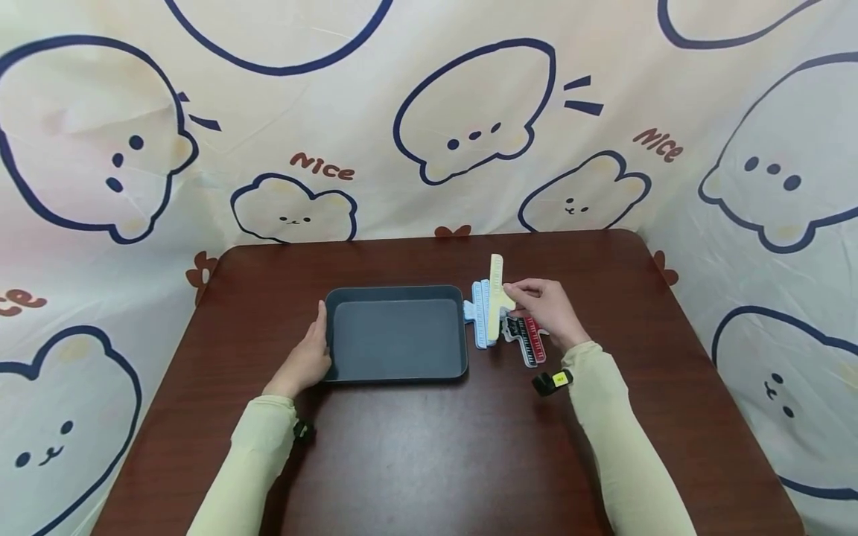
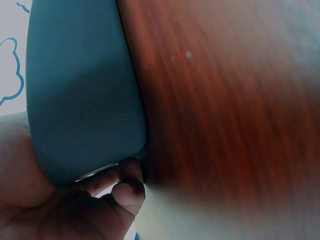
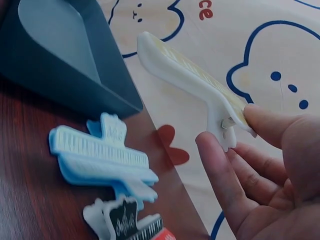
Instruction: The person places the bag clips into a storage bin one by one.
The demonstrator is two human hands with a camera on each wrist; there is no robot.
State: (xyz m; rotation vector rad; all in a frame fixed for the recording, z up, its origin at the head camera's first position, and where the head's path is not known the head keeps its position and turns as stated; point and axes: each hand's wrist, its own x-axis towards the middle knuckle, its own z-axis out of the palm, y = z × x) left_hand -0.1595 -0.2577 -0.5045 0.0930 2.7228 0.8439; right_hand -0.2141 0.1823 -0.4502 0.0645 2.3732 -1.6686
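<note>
The right hand (image 1: pixel 546 309) pinches the yellow clip (image 1: pixel 495 298) by its handle, bar leftward; the left hand (image 1: pixel 307 359) touches the tray's (image 1: pixel 397 335) left end, grip unclear.

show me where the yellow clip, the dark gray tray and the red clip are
Yellow clip (image 1: pixel 496 296): head view, middle of its long bar.
Dark gray tray (image 1: pixel 397 339): head view, on its bare floor.
Red clip (image 1: pixel 535 343): head view, on its long bar.

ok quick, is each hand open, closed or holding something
Left hand: holding the left end of the dark grey rectangular tray.
Right hand: pinching the pale yellow long plastic clip.
</note>
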